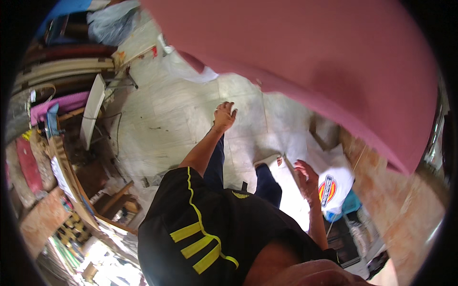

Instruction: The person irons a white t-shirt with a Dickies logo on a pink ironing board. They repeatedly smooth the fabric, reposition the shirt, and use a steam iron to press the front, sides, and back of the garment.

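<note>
My left hand [225,116] reaches out over the pale tiled floor [162,114], its fingers loosely spread and holding nothing. To the right, my right hand [306,179] is raised with bent fingers apart, and nothing shows in its grasp. Close beside it is a white plastic bag [339,178] with a coloured round print; whether they touch I cannot tell. A large dusty-pink sheet, perhaps cloth or foam [305,43], fills the upper right beyond both hands. Its lower edge runs slantwise down to the right, apart from my left hand.
On the left, a folding stand with a white panel [93,112] is beside stacked boards [67,69] and a purple roll [62,106]. A grey plastic bag [112,21] lies at the upper left. An orange-brown marbled surface [386,190] runs along the right.
</note>
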`<state>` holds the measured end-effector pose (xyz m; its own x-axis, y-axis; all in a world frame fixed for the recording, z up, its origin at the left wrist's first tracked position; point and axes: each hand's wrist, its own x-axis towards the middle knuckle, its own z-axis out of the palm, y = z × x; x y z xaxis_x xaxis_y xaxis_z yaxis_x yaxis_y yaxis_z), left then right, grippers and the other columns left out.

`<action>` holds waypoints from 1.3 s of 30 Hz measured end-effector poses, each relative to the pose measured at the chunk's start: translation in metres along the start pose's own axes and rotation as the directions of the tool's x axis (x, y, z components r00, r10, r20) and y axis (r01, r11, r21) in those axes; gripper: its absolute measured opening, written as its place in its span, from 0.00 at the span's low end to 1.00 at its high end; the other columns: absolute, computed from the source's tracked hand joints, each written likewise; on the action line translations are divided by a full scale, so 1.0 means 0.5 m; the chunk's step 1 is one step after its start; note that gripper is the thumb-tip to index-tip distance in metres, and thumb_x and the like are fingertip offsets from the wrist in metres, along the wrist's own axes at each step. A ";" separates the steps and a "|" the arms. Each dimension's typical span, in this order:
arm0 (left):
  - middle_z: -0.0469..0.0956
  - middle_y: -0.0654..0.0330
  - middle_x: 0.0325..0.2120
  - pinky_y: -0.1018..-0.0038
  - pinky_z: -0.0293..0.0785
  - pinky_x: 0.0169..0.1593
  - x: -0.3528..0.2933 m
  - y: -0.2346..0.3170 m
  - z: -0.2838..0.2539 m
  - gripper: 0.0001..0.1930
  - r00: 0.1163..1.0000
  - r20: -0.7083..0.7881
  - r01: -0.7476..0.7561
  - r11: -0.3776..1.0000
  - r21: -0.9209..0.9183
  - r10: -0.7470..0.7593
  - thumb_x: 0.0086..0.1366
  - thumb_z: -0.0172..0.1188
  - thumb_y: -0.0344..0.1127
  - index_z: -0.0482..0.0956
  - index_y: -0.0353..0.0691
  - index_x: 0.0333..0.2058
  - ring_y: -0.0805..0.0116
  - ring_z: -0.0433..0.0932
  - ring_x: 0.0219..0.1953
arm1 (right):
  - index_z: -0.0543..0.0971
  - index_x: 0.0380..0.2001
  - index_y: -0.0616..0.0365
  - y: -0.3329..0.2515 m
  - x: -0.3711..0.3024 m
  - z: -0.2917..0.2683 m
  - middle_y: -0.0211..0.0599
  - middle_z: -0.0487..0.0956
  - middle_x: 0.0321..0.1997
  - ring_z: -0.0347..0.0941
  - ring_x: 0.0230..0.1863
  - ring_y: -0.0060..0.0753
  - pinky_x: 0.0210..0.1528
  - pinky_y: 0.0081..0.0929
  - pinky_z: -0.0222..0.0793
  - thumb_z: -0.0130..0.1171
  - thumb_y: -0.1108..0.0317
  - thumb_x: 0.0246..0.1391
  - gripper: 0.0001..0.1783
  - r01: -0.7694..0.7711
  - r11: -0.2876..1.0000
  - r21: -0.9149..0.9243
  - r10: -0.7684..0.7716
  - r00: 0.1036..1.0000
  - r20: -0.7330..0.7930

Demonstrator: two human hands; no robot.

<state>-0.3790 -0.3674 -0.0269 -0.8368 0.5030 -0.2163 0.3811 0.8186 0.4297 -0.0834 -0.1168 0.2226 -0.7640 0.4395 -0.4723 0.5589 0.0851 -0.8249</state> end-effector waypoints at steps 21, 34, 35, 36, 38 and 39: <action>0.79 0.44 0.41 0.54 0.75 0.48 0.700 -0.507 -0.363 0.21 0.779 -0.437 0.246 0.860 -0.447 -0.450 0.59 0.65 0.43 0.79 0.38 0.47 0.42 0.78 0.44 | 0.77 0.41 0.67 -0.659 0.391 0.144 0.34 0.75 0.39 0.69 0.39 0.24 0.43 0.22 0.65 0.55 0.73 0.63 0.07 0.346 0.656 -0.671 -0.657 0.699 -0.282; 0.78 0.47 0.35 0.66 0.74 0.36 0.407 -0.135 -0.605 0.12 0.640 -0.704 -0.281 0.759 -0.587 -0.307 0.62 0.56 0.22 0.73 0.36 0.45 0.49 0.80 0.34 | 0.77 0.42 0.66 -0.652 0.391 0.152 0.34 0.73 0.38 0.68 0.38 0.24 0.42 0.22 0.64 0.56 0.74 0.63 0.07 0.388 0.671 -0.632 -0.672 0.680 -0.295; 0.78 0.49 0.35 0.67 0.74 0.35 0.353 -0.103 -0.592 0.13 0.729 -0.640 -0.339 0.686 -0.644 -0.240 0.60 0.58 0.20 0.75 0.37 0.44 0.52 0.80 0.33 | 0.77 0.42 0.66 -0.650 0.390 0.151 0.34 0.73 0.38 0.68 0.38 0.24 0.42 0.22 0.64 0.56 0.74 0.63 0.07 0.394 0.679 -0.619 -0.669 0.681 -0.299; 0.78 0.50 0.35 0.64 0.75 0.36 0.293 -0.064 -0.603 0.14 0.867 -0.461 -0.267 0.608 -0.748 -0.187 0.59 0.60 0.20 0.75 0.38 0.44 0.52 0.80 0.33 | 0.77 0.42 0.66 -0.647 0.391 0.143 0.34 0.73 0.39 0.68 0.38 0.24 0.42 0.22 0.65 0.56 0.74 0.63 0.08 0.392 0.680 -0.619 -0.662 0.691 -0.289; 0.80 0.53 0.34 0.66 0.75 0.31 0.217 -0.007 -0.593 0.14 0.844 -0.531 -0.456 0.620 -0.638 0.074 0.55 0.61 0.18 0.78 0.39 0.40 0.55 0.81 0.32 | 0.77 0.44 0.65 -0.636 0.385 0.128 0.34 0.74 0.39 0.68 0.37 0.24 0.41 0.22 0.67 0.56 0.74 0.62 0.08 0.390 0.678 -0.623 -0.654 0.707 -0.270; 0.79 0.55 0.32 0.64 0.74 0.30 0.182 0.021 -0.602 0.15 0.835 -0.518 -0.504 0.639 -0.581 0.187 0.53 0.65 0.21 0.77 0.40 0.41 0.54 0.79 0.30 | 0.76 0.45 0.64 -0.629 0.382 0.128 0.35 0.74 0.40 0.68 0.37 0.24 0.41 0.22 0.68 0.57 0.76 0.61 0.09 0.400 0.716 -0.572 -0.630 0.724 -0.282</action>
<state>-0.5697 -0.3965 0.2217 -0.8307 0.4298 0.3538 0.4368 0.1090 0.8929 -0.4258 -0.1167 0.3722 -0.8143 0.5162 0.2654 0.2784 0.7486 -0.6017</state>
